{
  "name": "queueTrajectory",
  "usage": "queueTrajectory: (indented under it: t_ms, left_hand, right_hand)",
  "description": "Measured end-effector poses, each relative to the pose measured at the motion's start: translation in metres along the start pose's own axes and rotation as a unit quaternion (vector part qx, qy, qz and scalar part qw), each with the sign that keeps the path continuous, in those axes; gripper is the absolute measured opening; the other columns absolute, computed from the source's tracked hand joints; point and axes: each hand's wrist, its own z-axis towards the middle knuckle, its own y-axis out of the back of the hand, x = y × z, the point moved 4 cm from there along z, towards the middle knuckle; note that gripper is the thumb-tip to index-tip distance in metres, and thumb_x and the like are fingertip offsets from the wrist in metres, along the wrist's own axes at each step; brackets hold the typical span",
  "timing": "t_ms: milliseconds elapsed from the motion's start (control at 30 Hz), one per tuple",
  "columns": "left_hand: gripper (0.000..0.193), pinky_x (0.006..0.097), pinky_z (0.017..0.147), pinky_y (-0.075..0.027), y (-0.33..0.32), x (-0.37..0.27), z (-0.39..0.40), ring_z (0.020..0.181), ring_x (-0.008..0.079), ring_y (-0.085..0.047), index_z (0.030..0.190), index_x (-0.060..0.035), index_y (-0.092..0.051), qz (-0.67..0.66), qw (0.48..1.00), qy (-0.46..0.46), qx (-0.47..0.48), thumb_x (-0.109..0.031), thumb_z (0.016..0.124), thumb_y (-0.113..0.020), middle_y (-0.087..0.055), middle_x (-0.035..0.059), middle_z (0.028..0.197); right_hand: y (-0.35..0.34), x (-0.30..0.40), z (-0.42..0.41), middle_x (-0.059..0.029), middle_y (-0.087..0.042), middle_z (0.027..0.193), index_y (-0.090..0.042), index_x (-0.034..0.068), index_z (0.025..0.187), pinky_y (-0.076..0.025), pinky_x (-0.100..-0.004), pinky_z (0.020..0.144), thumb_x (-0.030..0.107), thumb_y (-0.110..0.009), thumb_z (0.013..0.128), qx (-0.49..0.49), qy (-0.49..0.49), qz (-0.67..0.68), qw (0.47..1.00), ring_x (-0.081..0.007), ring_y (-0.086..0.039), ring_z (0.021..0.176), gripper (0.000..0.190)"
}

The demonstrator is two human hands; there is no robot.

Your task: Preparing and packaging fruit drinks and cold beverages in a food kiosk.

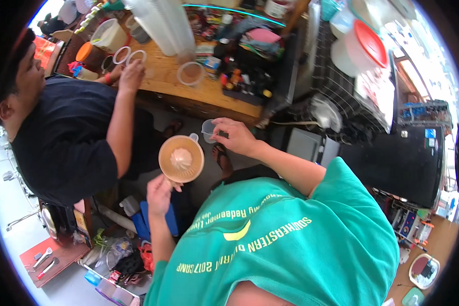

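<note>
My left hand (160, 193) grips a peach-coloured plastic citrus juicer (181, 158) by its near side. The juicer's ribbed cone faces up, and a small tab sticks out at its far rim. In my right hand (235, 135) is a small clear plastic measuring cup (208, 131) with a pouring lip, pinched at its rim between thumb and fingers. The cup is just beyond the juicer and to its right, with a small gap between them. Both are held in the air above the grey floor, short of the wooden table (162, 78).
At left, a person in a dark shirt (72, 134) handles clear cups (137, 57) over the table. Tall stacked clear cups (160, 26), a single cup (190, 74) and clutter stand there. A red-lidded tub (357, 49) sits on a wire rack (323, 76) at right.
</note>
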Motion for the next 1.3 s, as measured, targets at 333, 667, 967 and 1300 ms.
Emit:
queueTrajectory:
  t_ms: [333, 667, 967, 1300]
  left_hand:
    - [0.047, 0.0293, 0.058, -0.046, -0.168, -0.041, 0.015, 0.058, 0.0182, -0.058, 0.09, 0.0093, -0.065, 0.076, 0.977, 0.01, 0.2, -0.038, 0.092, -0.061, -0.062, 0.0121, 0.068]
    - [0.04, 0.0269, 0.059, -0.045, -0.287, -0.081, 0.003, 0.059, 0.0157, -0.058, 0.079, 0.0062, -0.065, 0.198, 0.921, 0.014, 0.334, -0.031, 0.093, -0.057, -0.062, 0.0124, 0.065]
    - [0.038, 0.0283, 0.055, -0.044, -0.324, -0.102, -0.007, 0.054, 0.0172, -0.054, 0.07, 0.0015, -0.06, 0.253, 0.905, 0.021, 0.341, -0.029, 0.092, -0.057, -0.058, 0.0113, 0.06]
    - [0.035, 0.0279, 0.053, -0.043, -0.338, -0.106, -0.011, 0.052, 0.0165, -0.053, 0.068, 0.0009, -0.057, 0.261, 0.907, 0.025, 0.329, -0.025, 0.092, -0.055, -0.056, 0.0106, 0.059]
  right_hand:
    - [0.185, 0.083, -0.161, -0.013, -0.069, 0.121, -0.052, 0.005, 0.129, -0.057, -0.0369, 0.09, 0.006, -0.083, 0.074, -0.116, -0.062, 0.098, 0.986, -0.0276, -0.07, 0.107, 0.063]
    - [0.243, 0.101, -0.252, -0.0165, -0.07, 0.12, -0.039, 0.003, 0.143, -0.055, -0.0388, 0.096, 0.005, -0.083, 0.072, -0.154, -0.056, 0.123, 0.979, -0.0309, -0.069, 0.112, 0.083]
    - [0.252, 0.096, -0.275, -0.0159, -0.065, 0.126, -0.041, 0.002, 0.143, -0.06, -0.0379, 0.095, 0.001, -0.083, 0.075, -0.179, -0.061, 0.139, 0.972, -0.0245, -0.065, 0.118, 0.08]
    - [0.255, 0.091, -0.283, -0.0137, -0.064, 0.127, -0.047, 0.004, 0.139, -0.06, -0.0397, 0.095, 0.004, -0.085, 0.075, -0.172, -0.076, 0.156, 0.97, -0.0255, -0.06, 0.124, 0.074]
